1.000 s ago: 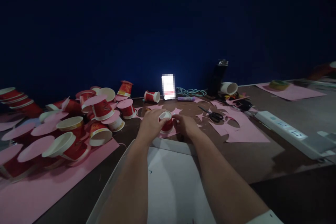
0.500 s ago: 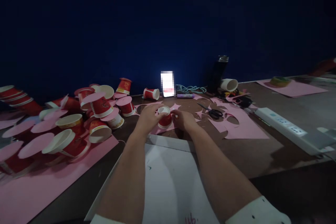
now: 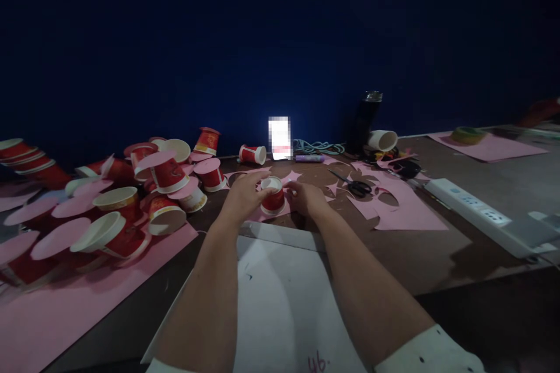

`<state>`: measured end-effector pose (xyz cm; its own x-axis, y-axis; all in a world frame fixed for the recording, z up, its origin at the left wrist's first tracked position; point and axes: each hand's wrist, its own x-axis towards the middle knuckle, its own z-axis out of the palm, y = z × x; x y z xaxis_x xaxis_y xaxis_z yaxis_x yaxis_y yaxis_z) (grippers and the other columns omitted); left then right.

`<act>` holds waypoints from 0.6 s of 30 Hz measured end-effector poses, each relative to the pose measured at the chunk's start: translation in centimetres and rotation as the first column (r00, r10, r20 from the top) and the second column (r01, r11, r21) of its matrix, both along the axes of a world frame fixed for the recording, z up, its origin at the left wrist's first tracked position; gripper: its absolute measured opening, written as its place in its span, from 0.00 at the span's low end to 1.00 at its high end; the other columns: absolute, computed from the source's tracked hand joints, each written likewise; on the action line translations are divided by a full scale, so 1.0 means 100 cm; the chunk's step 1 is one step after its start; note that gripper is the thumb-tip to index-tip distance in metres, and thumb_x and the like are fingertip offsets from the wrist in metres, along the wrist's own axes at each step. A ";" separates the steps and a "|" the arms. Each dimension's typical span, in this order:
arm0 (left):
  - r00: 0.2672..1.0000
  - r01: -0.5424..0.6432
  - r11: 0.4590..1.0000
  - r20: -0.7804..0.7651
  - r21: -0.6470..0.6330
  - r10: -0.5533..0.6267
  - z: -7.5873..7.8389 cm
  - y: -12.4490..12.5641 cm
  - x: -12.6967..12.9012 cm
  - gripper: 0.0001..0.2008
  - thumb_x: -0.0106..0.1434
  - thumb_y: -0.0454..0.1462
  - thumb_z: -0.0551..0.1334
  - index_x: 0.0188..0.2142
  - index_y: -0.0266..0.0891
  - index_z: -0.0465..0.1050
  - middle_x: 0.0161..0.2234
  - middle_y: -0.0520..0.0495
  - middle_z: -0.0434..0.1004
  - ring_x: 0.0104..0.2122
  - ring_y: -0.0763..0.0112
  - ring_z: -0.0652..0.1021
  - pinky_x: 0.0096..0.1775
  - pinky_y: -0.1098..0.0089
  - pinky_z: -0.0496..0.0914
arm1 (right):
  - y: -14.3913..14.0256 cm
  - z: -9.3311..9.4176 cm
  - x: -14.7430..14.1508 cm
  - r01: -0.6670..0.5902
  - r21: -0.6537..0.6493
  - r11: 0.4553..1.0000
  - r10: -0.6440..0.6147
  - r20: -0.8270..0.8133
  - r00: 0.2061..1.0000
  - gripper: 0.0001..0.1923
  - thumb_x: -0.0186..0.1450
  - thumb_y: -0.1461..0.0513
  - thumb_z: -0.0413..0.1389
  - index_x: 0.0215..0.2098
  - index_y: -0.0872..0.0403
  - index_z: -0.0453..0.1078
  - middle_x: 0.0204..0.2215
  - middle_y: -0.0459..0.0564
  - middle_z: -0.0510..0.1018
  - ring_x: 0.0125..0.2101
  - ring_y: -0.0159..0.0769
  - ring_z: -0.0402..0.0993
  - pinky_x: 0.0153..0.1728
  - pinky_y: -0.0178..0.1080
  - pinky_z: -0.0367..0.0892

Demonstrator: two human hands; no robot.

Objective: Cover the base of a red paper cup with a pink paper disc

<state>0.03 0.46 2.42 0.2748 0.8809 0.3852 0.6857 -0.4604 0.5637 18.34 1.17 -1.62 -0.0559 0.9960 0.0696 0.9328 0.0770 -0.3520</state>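
Your left hand (image 3: 245,198) has its grip clamped on a red cup (image 3: 273,195) standing upside down on pink paper (image 3: 262,215) mid-table; your right hand (image 3: 306,199) pinches at the cup's side. Squeeze harder and the thin wall could buckle. Scissors (image 3: 356,187) lie near on the right; a cup pile (image 3: 144,198) crowds the left.
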 end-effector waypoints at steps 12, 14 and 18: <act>1.000 -0.007 1.000 -0.006 -0.021 0.007 0.002 -0.003 -0.002 0.22 0.57 0.44 0.63 0.50 0.39 0.73 0.48 0.45 0.77 0.46 0.62 0.76 0.50 0.64 0.68 | 0.001 0.000 -0.001 0.021 -0.006 1.000 -0.021 -0.032 0.999 0.16 0.65 0.54 0.48 0.49 0.40 0.69 0.41 0.45 0.79 0.42 0.40 0.74 0.43 0.41 0.63; 1.000 -0.013 0.999 -0.013 -0.031 0.012 0.004 -0.004 -0.002 0.23 0.56 0.44 0.64 0.50 0.39 0.73 0.48 0.45 0.77 0.46 0.62 0.76 0.50 0.64 0.68 | 0.001 0.000 -0.001 0.026 -0.008 1.000 -0.026 -0.037 0.999 0.16 0.65 0.54 0.48 0.49 0.41 0.69 0.41 0.46 0.79 0.43 0.40 0.74 0.43 0.41 0.63; 1.000 -0.022 0.999 -0.014 -0.040 0.022 0.005 -0.005 -0.002 0.22 0.56 0.44 0.64 0.50 0.39 0.73 0.48 0.45 0.77 0.46 0.62 0.76 0.49 0.65 0.68 | 0.001 0.000 0.000 0.017 0.000 1.000 -0.017 -0.042 0.999 0.16 0.64 0.54 0.49 0.49 0.42 0.69 0.41 0.46 0.79 0.44 0.41 0.74 0.43 0.41 0.63</act>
<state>-0.20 0.01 2.91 0.2599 0.9015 0.3460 0.7030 -0.4223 0.5723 18.32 1.27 -1.65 -0.0362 0.9968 0.0719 0.9185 0.0615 -0.3907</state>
